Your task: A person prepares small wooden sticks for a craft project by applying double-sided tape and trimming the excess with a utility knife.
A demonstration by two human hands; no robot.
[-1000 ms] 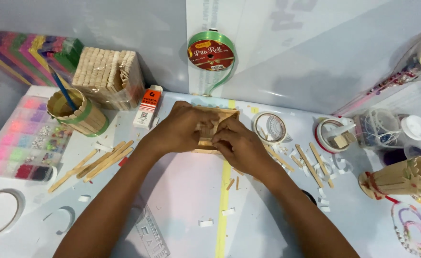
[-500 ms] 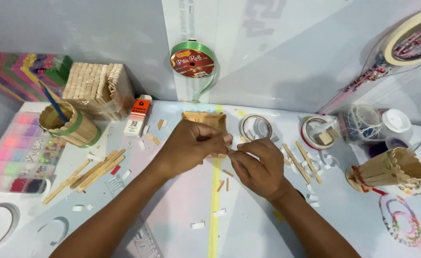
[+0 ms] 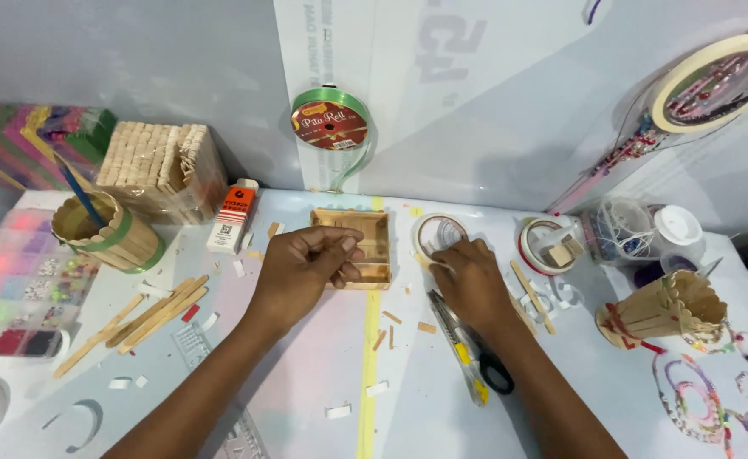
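Observation:
A shallow box of wooden craft sticks (image 3: 365,231) lies flat on the white table (image 3: 306,391). My left hand (image 3: 306,268) rests on its front left corner, with the fingers curled over the edge. My right hand (image 3: 469,279) is to the right of the box. Its fingertips pinch the near rim of a small clear tape roll (image 3: 440,231). A utility knife with a yellow and black handle (image 3: 469,361) lies on the table, partly under my right wrist.
At the left are a round stick cup (image 3: 106,234), a stick block (image 3: 157,166), a glue tube (image 3: 231,217), loose sticks (image 3: 149,314) and a bead tray (image 3: 13,285). A green ribbon spool (image 3: 331,123) leans on the wall. At the right are a second tape roll (image 3: 548,246), a jar (image 3: 646,234) and a stick vase (image 3: 663,310).
Both hands held the stick box up a second ago. It now lies on the table under my left hand, and my right hand has moved right to the tape roll.

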